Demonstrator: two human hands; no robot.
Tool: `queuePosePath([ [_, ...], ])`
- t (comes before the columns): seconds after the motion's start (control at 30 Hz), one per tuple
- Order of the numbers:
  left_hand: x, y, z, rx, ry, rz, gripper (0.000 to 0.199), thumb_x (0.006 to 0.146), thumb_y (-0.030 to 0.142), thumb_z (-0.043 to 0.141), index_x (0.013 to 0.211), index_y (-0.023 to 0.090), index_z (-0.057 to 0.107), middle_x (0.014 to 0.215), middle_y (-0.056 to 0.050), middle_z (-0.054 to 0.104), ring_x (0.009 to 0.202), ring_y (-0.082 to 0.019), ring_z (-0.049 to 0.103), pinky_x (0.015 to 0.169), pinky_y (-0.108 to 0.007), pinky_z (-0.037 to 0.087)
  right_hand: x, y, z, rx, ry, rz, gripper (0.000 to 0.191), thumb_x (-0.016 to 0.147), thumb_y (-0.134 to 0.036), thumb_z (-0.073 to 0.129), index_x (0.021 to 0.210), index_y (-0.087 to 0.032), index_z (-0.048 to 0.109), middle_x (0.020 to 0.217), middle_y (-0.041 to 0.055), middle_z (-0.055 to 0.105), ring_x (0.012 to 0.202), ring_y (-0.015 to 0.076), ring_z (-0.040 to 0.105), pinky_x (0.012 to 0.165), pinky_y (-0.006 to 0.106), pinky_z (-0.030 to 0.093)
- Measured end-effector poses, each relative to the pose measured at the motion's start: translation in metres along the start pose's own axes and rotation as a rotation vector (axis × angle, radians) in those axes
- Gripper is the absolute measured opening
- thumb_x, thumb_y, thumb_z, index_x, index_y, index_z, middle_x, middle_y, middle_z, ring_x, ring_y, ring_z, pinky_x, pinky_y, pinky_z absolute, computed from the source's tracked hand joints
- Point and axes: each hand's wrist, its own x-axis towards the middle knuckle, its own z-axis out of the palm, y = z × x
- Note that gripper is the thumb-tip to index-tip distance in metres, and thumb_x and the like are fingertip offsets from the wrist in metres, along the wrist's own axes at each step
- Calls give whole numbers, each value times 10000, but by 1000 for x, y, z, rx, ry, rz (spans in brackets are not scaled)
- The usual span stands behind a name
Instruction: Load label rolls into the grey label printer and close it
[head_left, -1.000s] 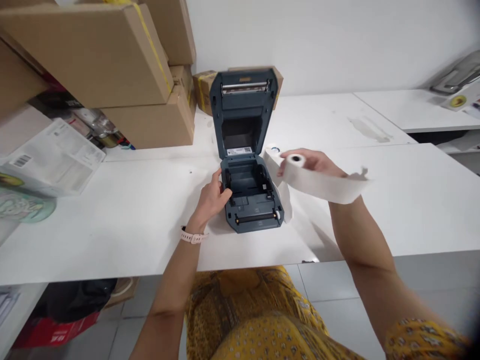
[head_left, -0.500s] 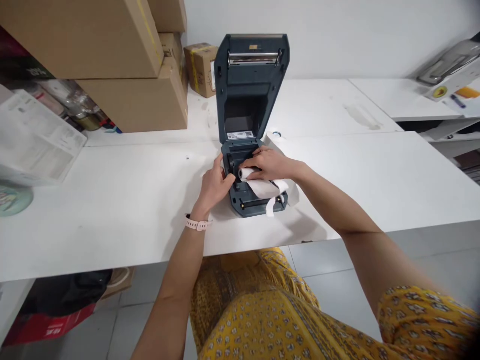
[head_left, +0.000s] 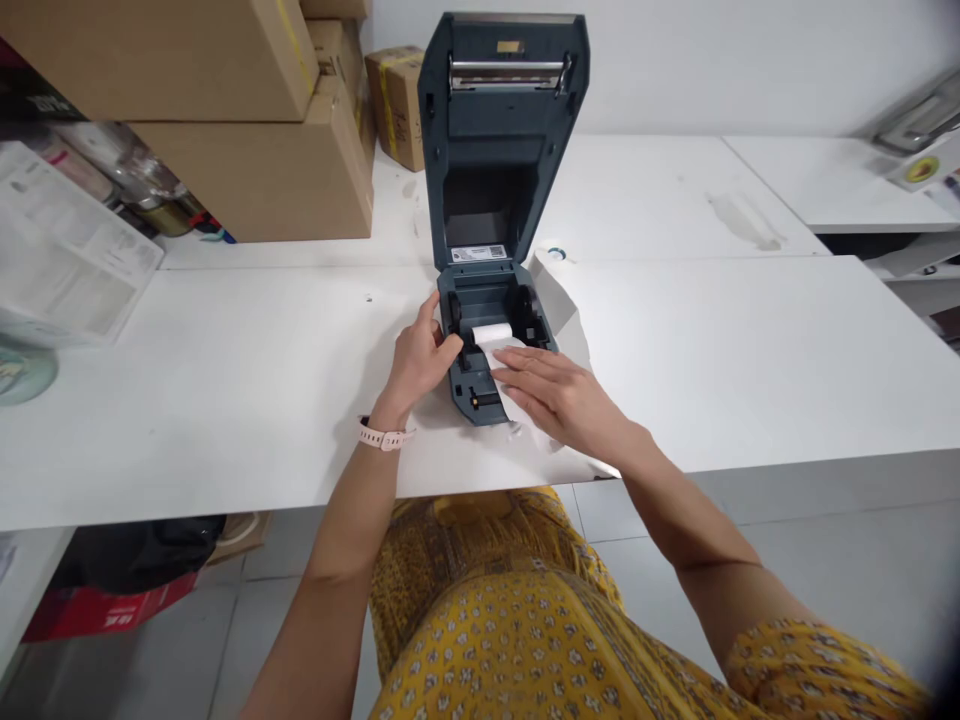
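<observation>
A dark label printer (head_left: 504, 120) stands on the table with its lid raised. My left hand (head_left: 420, 362) grips the left side wall of its base, thumb on the inside edge and fingers along the outside. Inside the base lies a small white paper roll (head_left: 491, 333). Its loose paper strip (head_left: 491, 350) runs toward the front edge. My right hand (head_left: 559, 395) lies on that strip with outstretched fingers, hiding part of it and the front right corner of the printer.
Cardboard boxes (head_left: 247, 190) are stacked at the back left, with a small taped box (head_left: 401, 100) beside them. A white package (head_left: 67, 250) stands at the far left. Pale backing paper (head_left: 566, 315) lies right of the printer on the white table (head_left: 720, 370).
My right hand has moved from the paper roll toward the front, its fingers now flat on the strip. The roll sits released in the printer. My left hand keeps its hold.
</observation>
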Motion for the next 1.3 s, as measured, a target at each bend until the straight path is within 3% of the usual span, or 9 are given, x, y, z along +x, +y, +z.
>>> queuePosePath([
  [0.17,0,-3,1,-32,3,-14,778,816,265,558,1574,149,425,642,67,535,637,-159,536,685,-306,420,-17,-17,15,3,68,53,353,1055,-228,519,1372,-198,672,1494,121,632,1444,265,567,1181,543,529],
  [0.4,-4,1,6,-55,56,-63,755,834,279,607,1565,174,448,682,49,549,689,-171,555,737,-325,461,-22,-26,27,-70,150,68,361,1041,-182,532,1380,-205,655,1492,120,631,1431,254,579,1200,544,508],
  [0.47,-5,0,9,-59,98,-80,737,825,309,657,1536,216,485,831,7,640,792,-191,605,815,-352,497,-22,-27,28,-64,158,80,374,1038,-187,541,1394,-236,644,1494,105,631,1431,246,580,1200,549,505],
  [0.53,-4,-2,12,-108,125,-82,739,811,323,697,1517,250,492,1141,-61,684,1001,-230,643,936,-391,515,-23,-28,29,-58,170,76,377,1035,-186,545,1396,-236,642,1488,106,636,1424,247,587,1192,550,510],
  [0.6,-2,-6,16,-192,112,-72,767,813,313,702,1534,250,449,1434,-114,584,1239,-273,598,1066,-427,487,-23,-28,30,-58,186,67,367,1034,-183,546,1385,-219,649,1475,111,648,1411,252,601,1177,541,522],
  [0.67,0,-10,20,-269,69,-53,797,831,294,690,1565,249,383,1566,-127,486,1397,-292,514,1164,-446,433,-23,-28,31,-58,196,65,361,1034,-183,545,1376,-218,655,1463,109,660,1396,252,616,1156,530,537],
  [1.03,0,-11,25,-414,1,-87,848,868,323,709,1601,284,285,1651,-107,427,1527,-293,423,1241,-451,390,-19,-32,29,-26,233,54,306,1029,-204,565,1307,-202,693,1428,102,691,1343,262,651,1020,479,584],
  [1.3,1,-18,25,-387,-23,-52,865,889,375,716,1616,319,251,1674,-97,389,1539,-294,406,1252,-460,372,-23,-27,29,72,221,74,317,1026,-254,590,1323,-281,699,1426,45,696,1339,240,651,1047,492,560],
])
